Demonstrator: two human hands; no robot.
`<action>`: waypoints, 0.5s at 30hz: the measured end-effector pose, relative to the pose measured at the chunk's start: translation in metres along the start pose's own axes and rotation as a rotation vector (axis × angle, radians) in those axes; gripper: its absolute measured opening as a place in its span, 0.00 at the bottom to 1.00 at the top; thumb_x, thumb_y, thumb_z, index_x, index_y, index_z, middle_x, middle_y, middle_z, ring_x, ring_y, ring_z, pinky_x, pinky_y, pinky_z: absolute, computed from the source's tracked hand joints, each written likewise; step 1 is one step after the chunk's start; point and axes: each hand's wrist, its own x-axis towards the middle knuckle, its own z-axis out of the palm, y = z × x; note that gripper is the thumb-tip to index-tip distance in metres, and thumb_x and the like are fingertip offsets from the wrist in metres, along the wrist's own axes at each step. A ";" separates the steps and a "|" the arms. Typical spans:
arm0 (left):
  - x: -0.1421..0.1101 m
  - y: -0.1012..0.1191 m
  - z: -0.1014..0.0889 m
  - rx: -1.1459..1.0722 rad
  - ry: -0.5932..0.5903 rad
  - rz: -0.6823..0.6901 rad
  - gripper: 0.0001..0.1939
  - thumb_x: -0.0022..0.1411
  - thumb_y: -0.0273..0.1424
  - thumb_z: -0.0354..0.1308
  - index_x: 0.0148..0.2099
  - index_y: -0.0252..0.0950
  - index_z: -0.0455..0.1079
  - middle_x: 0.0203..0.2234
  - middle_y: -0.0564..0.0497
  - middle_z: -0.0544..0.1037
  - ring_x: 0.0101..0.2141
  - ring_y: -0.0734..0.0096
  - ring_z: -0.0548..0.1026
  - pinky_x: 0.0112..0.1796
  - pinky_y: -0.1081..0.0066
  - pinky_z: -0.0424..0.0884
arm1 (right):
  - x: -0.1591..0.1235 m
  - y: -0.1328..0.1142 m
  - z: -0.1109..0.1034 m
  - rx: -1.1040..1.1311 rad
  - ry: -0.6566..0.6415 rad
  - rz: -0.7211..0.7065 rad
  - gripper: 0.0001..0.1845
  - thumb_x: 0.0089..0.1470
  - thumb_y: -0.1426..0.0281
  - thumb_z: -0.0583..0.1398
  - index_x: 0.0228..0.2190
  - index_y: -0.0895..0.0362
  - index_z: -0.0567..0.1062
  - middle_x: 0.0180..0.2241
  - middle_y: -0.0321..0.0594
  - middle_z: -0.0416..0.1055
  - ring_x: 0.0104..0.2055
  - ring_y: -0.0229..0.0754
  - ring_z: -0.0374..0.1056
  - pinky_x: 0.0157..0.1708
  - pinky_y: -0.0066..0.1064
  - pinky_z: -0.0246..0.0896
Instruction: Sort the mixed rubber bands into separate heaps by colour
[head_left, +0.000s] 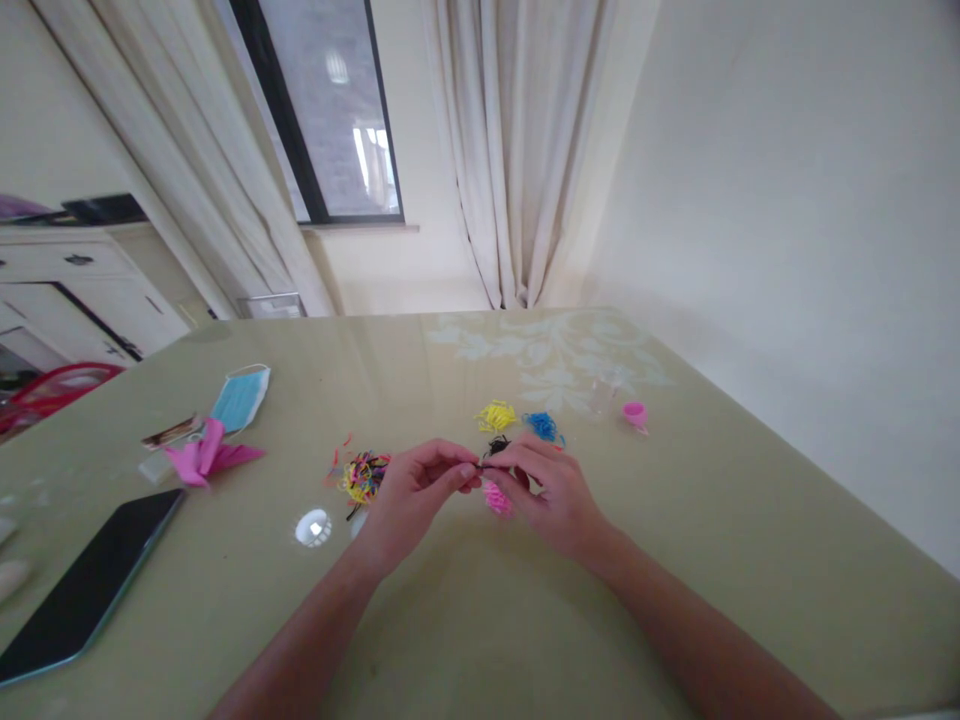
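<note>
My left hand [415, 490] and my right hand [546, 490] meet over the middle of the green table [480, 610], fingertips pinched together on a small black elastic band [482, 465]. Left of my left hand lies a mixed pile of coloured bands [363, 476]. A black pile [496, 444] sits just behind my fingers, a pink pile [496, 498] under my right hand. Farther back are a yellow pile [496, 416] and a blue pile [543, 426].
A small pink cap [635, 413] lies at the back right. On the left are a blue face mask [240, 398], a pink folded paper [207, 455] and a dark tablet [84, 588]. A wall runs along the right; curtains and a window stand behind.
</note>
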 end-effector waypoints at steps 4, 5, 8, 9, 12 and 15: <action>0.000 -0.001 0.000 0.037 -0.008 0.007 0.17 0.62 0.46 0.72 0.40 0.36 0.82 0.30 0.48 0.86 0.33 0.68 0.82 0.39 0.69 0.80 | 0.002 -0.003 -0.005 0.006 0.001 0.029 0.11 0.71 0.65 0.62 0.41 0.53 0.85 0.32 0.39 0.78 0.30 0.38 0.70 0.31 0.29 0.64; 0.000 -0.002 -0.001 0.065 -0.006 0.015 0.18 0.63 0.46 0.70 0.41 0.36 0.82 0.31 0.47 0.86 0.33 0.67 0.82 0.39 0.68 0.80 | 0.003 -0.004 -0.007 0.015 0.006 0.038 0.11 0.71 0.65 0.62 0.42 0.53 0.85 0.32 0.39 0.78 0.30 0.38 0.70 0.31 0.29 0.64; 0.003 -0.003 -0.009 0.287 0.057 0.051 0.18 0.69 0.46 0.62 0.43 0.37 0.82 0.34 0.46 0.86 0.35 0.63 0.82 0.39 0.65 0.79 | 0.006 -0.008 -0.013 0.067 0.036 0.079 0.10 0.70 0.66 0.63 0.41 0.54 0.85 0.30 0.38 0.77 0.29 0.39 0.69 0.30 0.30 0.63; 0.003 -0.004 -0.014 0.435 0.102 0.074 0.16 0.71 0.44 0.60 0.43 0.38 0.82 0.36 0.46 0.86 0.37 0.61 0.82 0.40 0.64 0.79 | 0.006 -0.009 -0.014 0.086 0.045 0.093 0.10 0.70 0.66 0.63 0.41 0.54 0.86 0.30 0.38 0.77 0.30 0.39 0.69 0.30 0.30 0.63; 0.004 -0.008 -0.028 1.022 0.201 0.107 0.11 0.71 0.34 0.57 0.47 0.41 0.81 0.44 0.44 0.85 0.46 0.53 0.81 0.48 0.58 0.76 | 0.007 -0.011 -0.020 0.121 0.060 0.115 0.11 0.70 0.66 0.62 0.41 0.53 0.86 0.33 0.39 0.79 0.32 0.41 0.72 0.31 0.31 0.64; 0.004 -0.013 -0.039 1.458 0.144 0.004 0.13 0.72 0.30 0.54 0.49 0.41 0.81 0.49 0.42 0.83 0.51 0.47 0.78 0.52 0.53 0.72 | 0.008 -0.014 -0.025 0.125 0.082 0.127 0.11 0.70 0.65 0.62 0.41 0.53 0.86 0.32 0.39 0.79 0.33 0.41 0.72 0.30 0.31 0.63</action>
